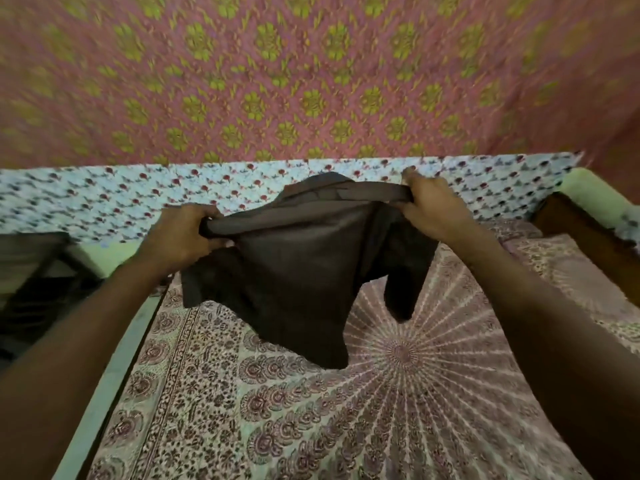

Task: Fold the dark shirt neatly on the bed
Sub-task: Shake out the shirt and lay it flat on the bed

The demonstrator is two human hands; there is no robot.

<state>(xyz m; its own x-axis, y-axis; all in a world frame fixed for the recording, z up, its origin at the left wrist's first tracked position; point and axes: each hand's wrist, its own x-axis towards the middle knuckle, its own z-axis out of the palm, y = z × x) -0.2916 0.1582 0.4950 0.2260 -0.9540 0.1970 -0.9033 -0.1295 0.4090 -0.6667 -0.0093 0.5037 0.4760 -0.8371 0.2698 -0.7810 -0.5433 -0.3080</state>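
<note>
The bed is covered by a printed bedspread [311, 427], patterned with rays spreading from a round centre and bordered with bands of curled motifs. Behind the bed, a pink cloth with yellow-green flowers [311, 64] is hung across the whole background, and below it a pale blue strip of cloth with small red flowers [104, 199] is stretched from side to side. At the left edge a dark piece of furniture [34, 271] is seen, blurred and in shadow. At the right, a brown wooden part [585, 233] is seen beside the bed. Nothing is seen between the hands and the bedspread except the garment itself.

The dark shirt [311, 265] is held up in the air over the far part of the bed. Its upper edge is bunched and drawn taut between the hands: one end is clenched in the curled fingers of the left hand [183, 233], the other is gripped by the right hand [429, 206]. The cloth is plain dark brown-grey and creased. The body hangs down to a rounded point, and a sleeve [401, 292] dangles at the right. Whether the lowest point touches the bedspread cannot be told.
</note>
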